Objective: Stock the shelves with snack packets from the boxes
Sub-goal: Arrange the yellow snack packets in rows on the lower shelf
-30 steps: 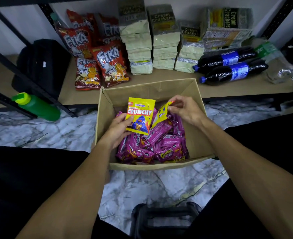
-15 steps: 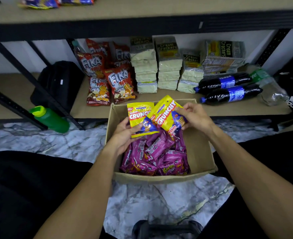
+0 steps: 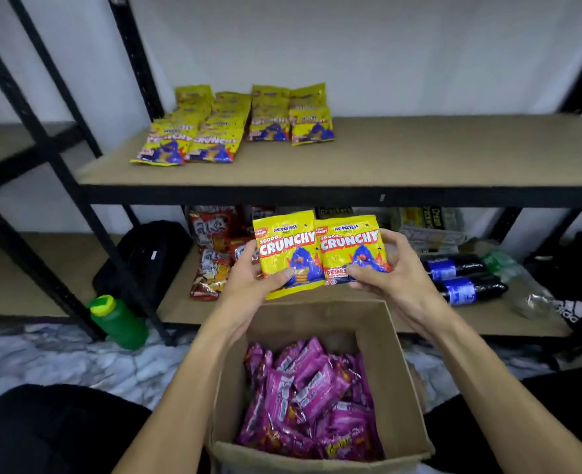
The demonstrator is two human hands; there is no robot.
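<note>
While side by side, hands [image 3: 248, 285] [image 3: 397, 273] grip packets [image 3: 284, 249] [image 3: 349, 246].

The upper shelf [image 3: 419, 155] carried rows of yellow packets [image 3: 228, 128] at its left end, the back ones propped up. On the lower shelf [image 3: 180, 302] lay red packets [image 3: 211, 265], cracker packs [image 3: 426, 230], two dark bottles [image 3: 464, 278] and a black bag [image 3: 142, 258]. The marble floor [image 3: 43, 357] bore a green bottle [image 3: 118, 321] and the cardboard box [image 3: 395, 388].

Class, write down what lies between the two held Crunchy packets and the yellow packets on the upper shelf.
Head view: only bare shelf board and its black front rail separate held packets from stacked packets.
</note>
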